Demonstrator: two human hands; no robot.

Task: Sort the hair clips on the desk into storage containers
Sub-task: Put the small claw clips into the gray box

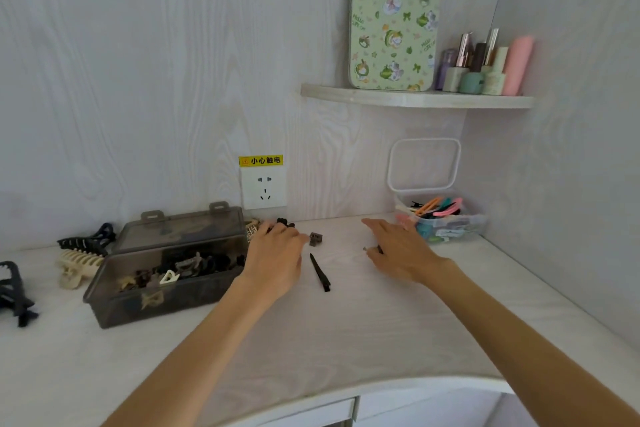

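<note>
My left hand [277, 253] reaches past the right end of the open smoky-grey storage box [114, 302], which holds several brown, beige and black claw clips. Its fingers curl over a black claw clip [286, 222] by the wall. A small brown claw clip [316, 238] sits just off its thumb. Between my hands a long black clip [320, 272] lies on the desk. My right hand [398, 250] lies palm down with straight fingers, and a small dark clip [371, 248] peeks out at its thumb. The clear box [474, 224] with colourful clips stands open at the right.
Left of the grey box lie a beige claw clip [74, 265], a black one [86, 241] and a dark blue one [15, 295]. A wall socket [264, 188] is behind the desk. A corner shelf [415, 99] above holds bottles. The desk's curved front edge [381, 388] is near me.
</note>
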